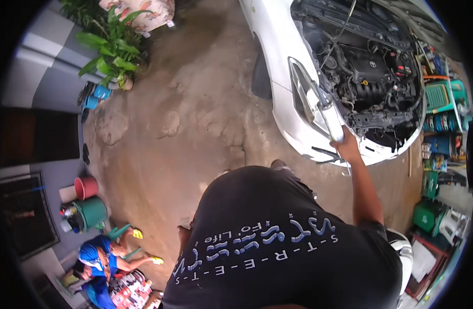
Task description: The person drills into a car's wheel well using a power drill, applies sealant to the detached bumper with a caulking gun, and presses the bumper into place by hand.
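My right hand point(348, 145) is closed round the lower end of a long pale tube-shaped tool point(333, 121) with a dark, narrower far end; its exact kind is unclear. The tool is held over the front corner of a white car point(282, 87), beside the headlight point(302, 88). The hood is up, and the engine point(370, 69) lies bare beyond my hand. A thin metal piece shows just below my fist. My left hand point(184, 235) hangs low at my left side, mostly hidden by my black shirt, so its fingers cannot be made out.
A person point(100, 260) in blue sits at the lower left. Along the left wall stand a red bucket point(86, 187), a green bin point(90, 213) and a leafy plant point(113, 49). Stools, including a green one point(440, 98), and boxes line the right side. The concrete floor point(164, 134) looks uneven.
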Demonstrator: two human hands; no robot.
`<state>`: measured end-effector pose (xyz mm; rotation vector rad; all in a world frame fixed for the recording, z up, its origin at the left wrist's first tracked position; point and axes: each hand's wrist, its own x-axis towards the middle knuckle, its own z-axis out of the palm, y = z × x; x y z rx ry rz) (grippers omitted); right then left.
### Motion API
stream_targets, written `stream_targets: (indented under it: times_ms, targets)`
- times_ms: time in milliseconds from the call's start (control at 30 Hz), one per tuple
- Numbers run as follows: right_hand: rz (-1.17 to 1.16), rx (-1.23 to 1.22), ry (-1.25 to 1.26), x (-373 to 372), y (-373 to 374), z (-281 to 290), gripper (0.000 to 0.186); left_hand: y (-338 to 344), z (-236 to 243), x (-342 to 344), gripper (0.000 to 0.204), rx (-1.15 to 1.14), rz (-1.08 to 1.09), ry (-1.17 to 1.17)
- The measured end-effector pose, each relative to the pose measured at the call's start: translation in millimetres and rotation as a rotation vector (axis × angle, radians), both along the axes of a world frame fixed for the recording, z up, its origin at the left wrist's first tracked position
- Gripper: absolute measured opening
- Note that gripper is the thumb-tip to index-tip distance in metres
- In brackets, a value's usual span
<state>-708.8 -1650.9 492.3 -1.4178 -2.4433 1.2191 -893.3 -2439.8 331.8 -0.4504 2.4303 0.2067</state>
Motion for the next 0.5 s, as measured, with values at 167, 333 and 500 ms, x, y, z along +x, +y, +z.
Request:
stream_targets:
  times_ms: [167,333,500]
  targets:
    - [-0.194,0.049,-0.162,34.2,-80.4,-5.1,0.069,41.8,46.6,-243.0,0.144,-0.101,-0.285,-0.050]
    - [-0.384,0.043,-0.301,33.2,-136.3,-39.9,0.065,127.1,80.5,-422.7,0.139,-0.314,-0.592,0.064]
    - [-0.498,-0.033,-0.286,-10.7,-158.9,-91.2,0.065,256.5,106.4,-546.5,0.131,-0.312,-0.737,0.158]
